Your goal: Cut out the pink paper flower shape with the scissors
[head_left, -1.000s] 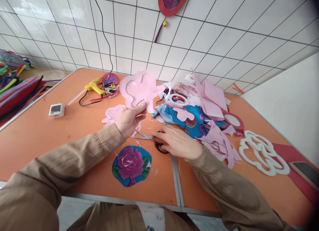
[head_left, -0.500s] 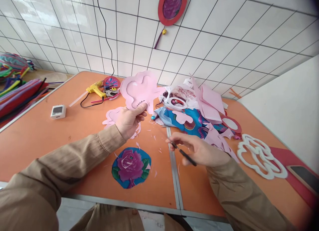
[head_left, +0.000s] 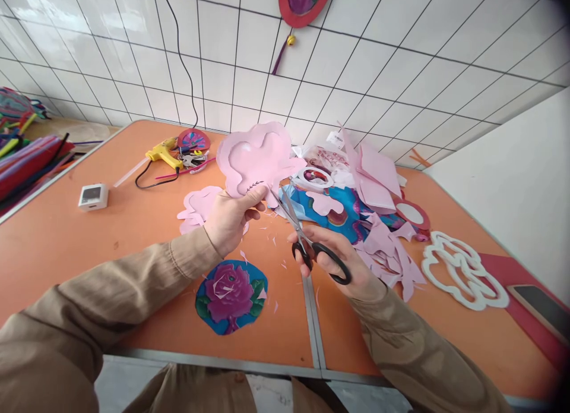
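My left hand point(head_left: 236, 216) pinches the lower edge of a pink paper cutout point(head_left: 258, 151) with a wavy outline, a cloud-shaped inner contour and a small dark leaf print. In my right hand point(head_left: 341, 255) is a pair of black-handled scissors point(head_left: 297, 223), blades parted and tips right at the paper's lower edge beside my left thumb. Behind my left wrist lies another pink cutout point(head_left: 200, 204), partly hidden. Nearer me, a round blue piece with a purple rose point(head_left: 230, 297) rests flat on the orange table point(head_left: 146, 240), small pink scraps on and around it.
A yellow glue gun point(head_left: 165, 153), pliers point(head_left: 195, 159) and a small white box point(head_left: 93, 196) are at the left. Pink paper scraps point(head_left: 387, 252), blue printed cloth point(head_left: 307, 208) and folded pink sheets point(head_left: 374, 172) pile up centre-right. White cloud-shaped frames point(head_left: 463, 270) and a phone point(head_left: 541, 309) lie right.
My right hand has turned the scissors and brought their opened blades up to the pink cutout's lower edge. My left hand still grips the cutout. The view has shifted slightly.
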`<action>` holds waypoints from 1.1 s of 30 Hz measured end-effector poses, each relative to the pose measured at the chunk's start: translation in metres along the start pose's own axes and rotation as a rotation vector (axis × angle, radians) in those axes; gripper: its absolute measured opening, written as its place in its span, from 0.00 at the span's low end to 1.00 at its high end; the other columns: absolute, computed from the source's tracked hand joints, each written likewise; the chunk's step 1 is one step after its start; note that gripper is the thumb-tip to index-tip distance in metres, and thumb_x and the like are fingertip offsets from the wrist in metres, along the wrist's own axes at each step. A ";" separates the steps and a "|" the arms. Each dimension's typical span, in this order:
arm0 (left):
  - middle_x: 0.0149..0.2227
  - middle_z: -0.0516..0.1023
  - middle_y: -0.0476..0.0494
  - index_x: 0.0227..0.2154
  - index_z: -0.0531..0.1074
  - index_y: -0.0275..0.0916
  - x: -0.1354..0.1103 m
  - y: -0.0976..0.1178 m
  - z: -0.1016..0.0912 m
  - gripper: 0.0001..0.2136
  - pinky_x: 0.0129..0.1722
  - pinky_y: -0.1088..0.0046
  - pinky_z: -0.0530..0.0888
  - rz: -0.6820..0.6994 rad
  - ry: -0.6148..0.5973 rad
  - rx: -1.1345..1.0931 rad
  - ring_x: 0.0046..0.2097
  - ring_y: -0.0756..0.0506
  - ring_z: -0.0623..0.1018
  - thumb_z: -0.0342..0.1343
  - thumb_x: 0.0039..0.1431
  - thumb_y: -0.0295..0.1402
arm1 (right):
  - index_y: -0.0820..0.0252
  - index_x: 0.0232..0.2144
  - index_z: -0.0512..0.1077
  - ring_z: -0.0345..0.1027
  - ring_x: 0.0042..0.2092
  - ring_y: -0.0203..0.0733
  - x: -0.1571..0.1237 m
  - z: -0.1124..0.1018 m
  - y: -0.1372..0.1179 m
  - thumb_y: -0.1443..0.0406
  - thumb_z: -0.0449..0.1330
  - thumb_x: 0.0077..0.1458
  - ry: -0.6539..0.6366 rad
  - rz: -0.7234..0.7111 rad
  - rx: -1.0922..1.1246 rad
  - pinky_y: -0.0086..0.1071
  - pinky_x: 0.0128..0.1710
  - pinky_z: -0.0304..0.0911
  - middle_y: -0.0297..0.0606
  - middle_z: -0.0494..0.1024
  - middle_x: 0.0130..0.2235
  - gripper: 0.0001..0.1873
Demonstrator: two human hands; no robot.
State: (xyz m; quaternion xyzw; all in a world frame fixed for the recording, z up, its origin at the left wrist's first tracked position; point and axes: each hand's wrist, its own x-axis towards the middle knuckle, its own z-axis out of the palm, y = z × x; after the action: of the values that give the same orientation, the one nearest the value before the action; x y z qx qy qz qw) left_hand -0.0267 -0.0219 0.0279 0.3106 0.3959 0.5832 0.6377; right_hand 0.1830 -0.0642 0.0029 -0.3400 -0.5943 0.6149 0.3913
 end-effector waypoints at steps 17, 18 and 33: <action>0.21 0.74 0.49 0.24 0.76 0.32 0.001 -0.001 -0.001 0.14 0.20 0.80 0.64 -0.030 -0.047 -0.010 0.23 0.55 0.71 0.74 0.41 0.34 | 0.62 0.43 0.77 0.69 0.26 0.38 0.005 0.002 -0.005 0.44 0.69 0.46 0.012 0.080 -0.124 0.35 0.27 0.67 0.38 0.74 0.28 0.31; 0.22 0.74 0.48 0.25 0.76 0.32 0.000 -0.001 -0.001 0.13 0.20 0.80 0.64 -0.030 -0.047 -0.008 0.23 0.55 0.71 0.74 0.41 0.34 | 0.62 0.43 0.77 0.69 0.26 0.37 0.005 0.002 -0.004 0.45 0.69 0.48 0.012 0.074 -0.129 0.35 0.26 0.67 0.37 0.74 0.28 0.30; 0.20 0.73 0.48 0.22 0.74 0.32 -0.002 0.000 -0.001 0.12 0.21 0.79 0.65 -0.117 -0.056 -0.019 0.22 0.54 0.71 0.72 0.44 0.33 | 0.61 0.45 0.78 0.66 0.24 0.36 0.002 0.005 0.007 0.48 0.67 0.52 0.033 0.061 -0.147 0.35 0.25 0.65 0.34 0.72 0.26 0.25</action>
State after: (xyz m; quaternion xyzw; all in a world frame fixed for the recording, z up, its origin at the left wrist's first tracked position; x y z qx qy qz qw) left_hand -0.0273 -0.0235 0.0281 0.2969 0.3900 0.5397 0.6845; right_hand 0.1771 -0.0645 -0.0038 -0.3956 -0.6207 0.5757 0.3561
